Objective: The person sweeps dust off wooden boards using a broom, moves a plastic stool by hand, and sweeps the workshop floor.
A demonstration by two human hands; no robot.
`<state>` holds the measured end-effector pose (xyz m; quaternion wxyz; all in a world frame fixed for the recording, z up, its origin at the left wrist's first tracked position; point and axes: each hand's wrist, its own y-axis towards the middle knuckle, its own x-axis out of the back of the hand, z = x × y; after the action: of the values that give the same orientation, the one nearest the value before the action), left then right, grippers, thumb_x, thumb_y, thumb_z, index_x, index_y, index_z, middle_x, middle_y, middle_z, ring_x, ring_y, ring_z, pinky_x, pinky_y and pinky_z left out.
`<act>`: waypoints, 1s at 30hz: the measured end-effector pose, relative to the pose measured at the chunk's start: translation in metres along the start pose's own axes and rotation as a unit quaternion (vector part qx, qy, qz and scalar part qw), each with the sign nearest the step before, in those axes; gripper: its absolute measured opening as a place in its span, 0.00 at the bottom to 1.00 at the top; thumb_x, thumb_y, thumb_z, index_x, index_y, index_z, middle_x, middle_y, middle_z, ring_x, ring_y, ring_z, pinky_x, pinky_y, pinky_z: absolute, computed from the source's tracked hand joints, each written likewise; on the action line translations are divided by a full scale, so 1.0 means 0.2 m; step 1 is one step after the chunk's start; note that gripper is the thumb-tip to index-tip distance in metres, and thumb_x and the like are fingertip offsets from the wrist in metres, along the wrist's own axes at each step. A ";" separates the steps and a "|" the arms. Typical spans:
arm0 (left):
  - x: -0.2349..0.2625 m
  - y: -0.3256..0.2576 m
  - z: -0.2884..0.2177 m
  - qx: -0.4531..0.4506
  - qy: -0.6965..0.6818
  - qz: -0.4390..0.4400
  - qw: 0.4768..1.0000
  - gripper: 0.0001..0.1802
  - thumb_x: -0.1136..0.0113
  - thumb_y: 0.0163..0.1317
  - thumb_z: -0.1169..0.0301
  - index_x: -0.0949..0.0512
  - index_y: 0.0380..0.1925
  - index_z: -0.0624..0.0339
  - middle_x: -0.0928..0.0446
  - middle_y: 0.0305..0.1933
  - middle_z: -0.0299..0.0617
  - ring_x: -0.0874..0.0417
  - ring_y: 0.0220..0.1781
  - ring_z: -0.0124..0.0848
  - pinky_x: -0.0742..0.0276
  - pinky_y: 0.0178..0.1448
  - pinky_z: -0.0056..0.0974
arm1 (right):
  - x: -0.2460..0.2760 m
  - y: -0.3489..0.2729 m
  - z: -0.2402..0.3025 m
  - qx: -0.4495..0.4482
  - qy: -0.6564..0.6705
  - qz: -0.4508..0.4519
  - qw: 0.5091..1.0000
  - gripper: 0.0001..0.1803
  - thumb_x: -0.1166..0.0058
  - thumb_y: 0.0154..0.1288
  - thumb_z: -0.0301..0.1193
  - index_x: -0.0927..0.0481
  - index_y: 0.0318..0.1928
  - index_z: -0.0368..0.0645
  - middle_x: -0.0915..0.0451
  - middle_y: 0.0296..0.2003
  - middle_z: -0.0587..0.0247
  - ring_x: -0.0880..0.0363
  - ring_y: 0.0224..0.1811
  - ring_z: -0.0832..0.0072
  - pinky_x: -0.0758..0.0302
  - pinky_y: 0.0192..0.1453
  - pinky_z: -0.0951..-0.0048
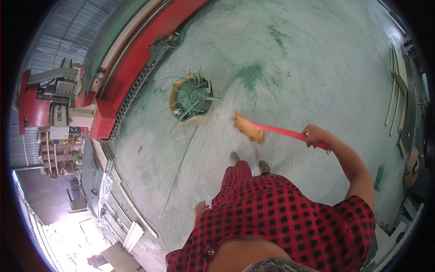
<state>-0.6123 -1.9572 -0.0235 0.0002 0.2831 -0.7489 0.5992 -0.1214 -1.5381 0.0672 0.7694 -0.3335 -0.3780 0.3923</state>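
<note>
My right hand (316,136) is closed round the red handle of a short broom (248,128), out to the right of my body. The broom's straw-coloured bristles point left, over the dusty floor in front of my feet. At my left side hangs my left hand (200,208), partly hidden by my checked clothing; no thing shows in it, and its fingers look loosely apart. Ahead and to the left stands a round tub (172,97) with a yellowish rim, filled with green strips and scraps. A pile of green dust (253,76) lies on the floor beyond the broom.
A large red machine (149,47) with a cable chain runs along the left. Long boards (393,95) lean at the far right, with a cardboard box (412,164) nearby. Strips and panels (132,236) lie at the lower left. One thin strip (180,170) crosses the floor.
</note>
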 end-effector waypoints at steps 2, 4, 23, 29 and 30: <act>0.03 0.05 -0.08 -0.019 0.033 0.004 0.999 0.27 0.52 0.58 0.58 0.39 0.55 0.61 0.27 0.43 0.49 0.24 0.35 0.37 0.25 0.37 0.40 | 0.11 0.06 0.09 0.005 -0.029 -0.036 0.999 0.22 0.41 0.32 0.19 0.25 0.37 0.28 0.24 0.19 0.50 0.23 0.18 0.67 0.27 0.21 0.67; 0.05 0.11 -0.16 -0.040 0.062 0.010 0.997 0.27 0.52 0.58 0.57 0.38 0.54 0.61 0.27 0.43 0.49 0.24 0.35 0.37 0.26 0.36 0.40 | 0.21 0.14 0.21 0.005 -0.082 -0.085 0.993 0.19 0.42 0.31 0.19 0.25 0.32 0.29 0.24 0.21 0.48 0.23 0.21 0.63 0.27 0.23 0.64; -0.08 0.60 -1.77 -0.136 0.101 -0.013 0.985 0.23 0.48 0.54 0.53 0.29 0.43 0.57 0.25 0.34 0.40 0.25 0.30 0.31 0.28 0.29 0.40 | 0.53 0.31 0.88 0.050 0.002 -0.202 0.978 0.27 0.43 0.34 0.21 0.27 0.43 0.35 0.23 0.25 0.52 0.23 0.23 0.61 0.27 0.28 0.64; -1.18 0.13 -2.50 -0.240 0.110 0.292 0.919 0.33 0.47 0.56 0.56 0.44 0.59 0.53 0.29 0.44 0.42 0.25 0.38 0.35 0.25 0.32 0.42 | 0.53 0.12 0.74 0.037 0.168 -0.251 0.953 0.32 0.44 0.36 0.17 0.32 0.50 0.32 0.26 0.20 0.54 0.27 0.18 0.71 0.29 0.23 0.71; -1.39 0.04 -2.54 -0.245 0.124 0.354 0.894 0.35 0.47 0.56 0.55 0.46 0.60 0.53 0.30 0.44 0.44 0.25 0.38 0.36 0.24 0.33 0.43 | 0.52 0.13 0.72 0.048 0.197 -0.283 0.938 0.32 0.44 0.36 0.17 0.32 0.50 0.32 0.26 0.21 0.54 0.27 0.18 0.72 0.29 0.23 0.72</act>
<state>-0.5541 -1.3830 0.0174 -0.0500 -0.0861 -0.9166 0.3871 -0.2103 -1.4051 0.1497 0.9228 -0.2459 -0.2782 0.1031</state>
